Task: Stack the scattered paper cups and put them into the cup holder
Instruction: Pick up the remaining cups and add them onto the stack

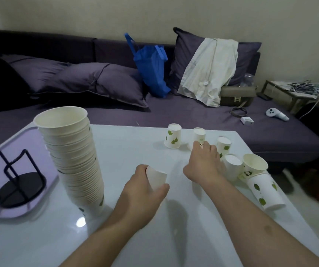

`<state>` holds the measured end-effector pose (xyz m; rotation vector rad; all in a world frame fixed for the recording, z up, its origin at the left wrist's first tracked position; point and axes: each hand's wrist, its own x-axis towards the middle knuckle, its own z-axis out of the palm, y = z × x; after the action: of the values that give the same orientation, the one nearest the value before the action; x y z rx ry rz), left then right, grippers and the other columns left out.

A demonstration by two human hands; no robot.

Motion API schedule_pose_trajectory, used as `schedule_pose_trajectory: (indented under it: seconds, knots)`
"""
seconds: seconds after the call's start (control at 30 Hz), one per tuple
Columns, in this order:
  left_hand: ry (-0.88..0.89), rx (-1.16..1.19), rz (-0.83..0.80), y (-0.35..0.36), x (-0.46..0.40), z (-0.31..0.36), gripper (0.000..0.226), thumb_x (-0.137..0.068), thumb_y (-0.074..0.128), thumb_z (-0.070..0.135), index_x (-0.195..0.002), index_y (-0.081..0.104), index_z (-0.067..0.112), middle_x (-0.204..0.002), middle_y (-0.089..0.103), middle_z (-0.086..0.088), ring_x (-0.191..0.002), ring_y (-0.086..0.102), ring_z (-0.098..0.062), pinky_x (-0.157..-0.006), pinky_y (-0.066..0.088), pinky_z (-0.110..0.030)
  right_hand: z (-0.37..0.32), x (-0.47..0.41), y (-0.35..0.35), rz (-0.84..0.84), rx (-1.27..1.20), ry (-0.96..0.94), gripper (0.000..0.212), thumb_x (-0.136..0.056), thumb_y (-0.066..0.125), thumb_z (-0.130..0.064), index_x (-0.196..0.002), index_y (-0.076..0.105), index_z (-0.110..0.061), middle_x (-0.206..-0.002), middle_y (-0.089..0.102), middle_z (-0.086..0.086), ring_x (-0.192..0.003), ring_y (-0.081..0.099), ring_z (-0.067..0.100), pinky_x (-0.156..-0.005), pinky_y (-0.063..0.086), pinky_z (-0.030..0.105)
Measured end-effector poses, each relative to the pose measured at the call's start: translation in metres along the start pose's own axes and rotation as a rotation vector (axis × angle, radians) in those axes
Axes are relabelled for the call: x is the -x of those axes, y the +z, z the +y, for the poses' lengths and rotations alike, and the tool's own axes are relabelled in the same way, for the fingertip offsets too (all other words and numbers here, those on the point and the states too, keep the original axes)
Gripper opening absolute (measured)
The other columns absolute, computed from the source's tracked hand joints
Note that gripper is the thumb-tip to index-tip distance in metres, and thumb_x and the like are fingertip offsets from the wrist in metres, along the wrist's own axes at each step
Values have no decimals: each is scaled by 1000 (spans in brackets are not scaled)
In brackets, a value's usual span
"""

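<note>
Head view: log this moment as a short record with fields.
stack: tall cup stack upright on the table, beside the tray
cup holder: black wire, empty, on tray
left hand: holds one cup
right hand: reaching to an upside-down cup
loose cups: six on the table's far right side

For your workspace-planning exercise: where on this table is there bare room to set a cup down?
Bare white tabletop lies between the tall paper cup stack and the scattered leaf-print cups. The near edge is also free. It is crowded at the right, around the right hand.
</note>
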<state>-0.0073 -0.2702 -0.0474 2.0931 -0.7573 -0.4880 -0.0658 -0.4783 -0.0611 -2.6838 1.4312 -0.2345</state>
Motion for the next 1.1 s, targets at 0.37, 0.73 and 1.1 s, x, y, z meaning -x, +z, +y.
schedule_pose_trajectory:
  seconds: [0.37,0.73,1.1]
  knots:
    - [19,79,-44,-4,7,-1,44,-92,67,61,-125,50,38,-110,63,17,-95,62,-2,-74,51,-22,-8,8,-4,-102,71,-22,53,-87,67,-27,-136,47,-18,-131,56,11,-123,56,34,-96,46,40]
    - [-24,198,13,-53,64,42,43,-81,75,53,-108,46,34,-103,65,10,-78,76,-13,-69,67,-40,-30,59,-53,-212,-964,-4,43,-92,73,-37,-124,50,-21,-106,67,4,-72,70,22,-50,51,32]
    - [298,163,450,-162,109,102,38,-70,91,50,-98,69,36,-95,70,14,-70,70,-3,-58,58,-23,-27,100,-57,-210,-1038,40,48,-92,75,-36,-130,51,-19,-112,64,6,-77,77,33,-49,47,33]
